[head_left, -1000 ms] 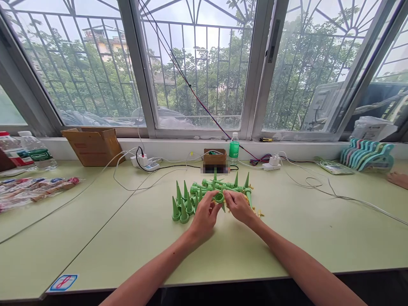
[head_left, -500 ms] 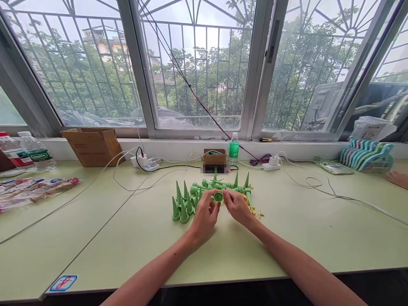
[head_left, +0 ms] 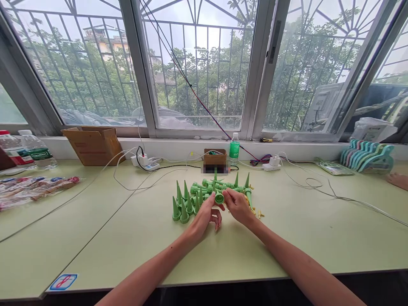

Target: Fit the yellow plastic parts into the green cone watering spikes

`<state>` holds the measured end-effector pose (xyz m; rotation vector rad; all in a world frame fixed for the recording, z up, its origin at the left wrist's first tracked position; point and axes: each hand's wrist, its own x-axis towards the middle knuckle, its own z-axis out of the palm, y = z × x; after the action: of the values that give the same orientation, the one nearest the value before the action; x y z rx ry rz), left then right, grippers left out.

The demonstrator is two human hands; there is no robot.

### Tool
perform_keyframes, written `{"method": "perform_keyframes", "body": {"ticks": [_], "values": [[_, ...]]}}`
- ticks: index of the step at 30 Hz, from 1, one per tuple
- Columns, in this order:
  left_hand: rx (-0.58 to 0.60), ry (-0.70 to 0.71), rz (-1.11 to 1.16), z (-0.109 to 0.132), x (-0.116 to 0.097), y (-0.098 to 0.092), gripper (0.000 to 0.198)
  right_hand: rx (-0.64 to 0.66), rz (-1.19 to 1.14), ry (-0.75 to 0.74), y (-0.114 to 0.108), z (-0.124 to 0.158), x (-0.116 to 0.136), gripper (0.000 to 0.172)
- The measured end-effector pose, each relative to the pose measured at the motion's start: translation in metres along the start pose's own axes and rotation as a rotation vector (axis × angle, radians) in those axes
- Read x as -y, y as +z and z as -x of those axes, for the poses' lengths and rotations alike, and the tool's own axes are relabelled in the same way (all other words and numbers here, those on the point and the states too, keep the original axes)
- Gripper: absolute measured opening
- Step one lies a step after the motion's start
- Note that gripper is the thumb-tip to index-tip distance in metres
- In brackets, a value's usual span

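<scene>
A green plant watering spike [head_left: 219, 199] is held up over the table, its round open end facing me. My left hand [head_left: 205, 216] grips it from the left with thumb and forefinger, the other fingers curled loosely below. From the right, my right hand [head_left: 237, 207] pinches at its edge; any small part between those fingertips is hidden. Several green spikes [head_left: 184, 212] stand points up to the left of my hands. More lie in a pile [head_left: 197, 188] behind them. Small yellow pieces [head_left: 259, 214] are scattered to the right, partly covered by my right hand.
Behind the pile stand a small cardboard box [head_left: 215, 158] and a green-labelled bottle [head_left: 234, 148]. White cables [head_left: 309, 183] cross the table. At left are a larger box [head_left: 92, 146] and packaged items [head_left: 35, 189]. Another person's hand [head_left: 398, 179] rests at the right edge.
My left fingers have loosened and dropped below the spike, baring more of its open end. The right hand stays pinched at its edge, nearly in place.
</scene>
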<state>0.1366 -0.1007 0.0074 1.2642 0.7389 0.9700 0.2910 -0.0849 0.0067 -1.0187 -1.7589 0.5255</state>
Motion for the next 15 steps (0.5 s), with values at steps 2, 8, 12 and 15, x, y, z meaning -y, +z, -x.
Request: {"method": "perform_keyframes", "body": {"ticks": [2,8,12,15], "values": [[0.014,0.001,0.008,-0.0003,0.0012,-0.0004,0.050,0.010,-0.017,0.008,-0.0001,0.0002,-0.0001,0.043],[0.018,-0.005,-0.029,0.0022,-0.0004,-0.0005,0.047,0.002,-0.017,-0.008,-0.0018,0.0001,0.0011,0.043],[0.041,0.017,-0.058,0.0045,-0.0040,0.0005,0.041,-0.004,-0.011,-0.023,-0.0033,-0.0010,0.0021,0.042],[0.066,0.043,-0.092,0.0054,-0.0069,0.0018,0.038,-0.006,-0.013,-0.020,-0.0044,-0.0019,0.0020,0.043]]}}
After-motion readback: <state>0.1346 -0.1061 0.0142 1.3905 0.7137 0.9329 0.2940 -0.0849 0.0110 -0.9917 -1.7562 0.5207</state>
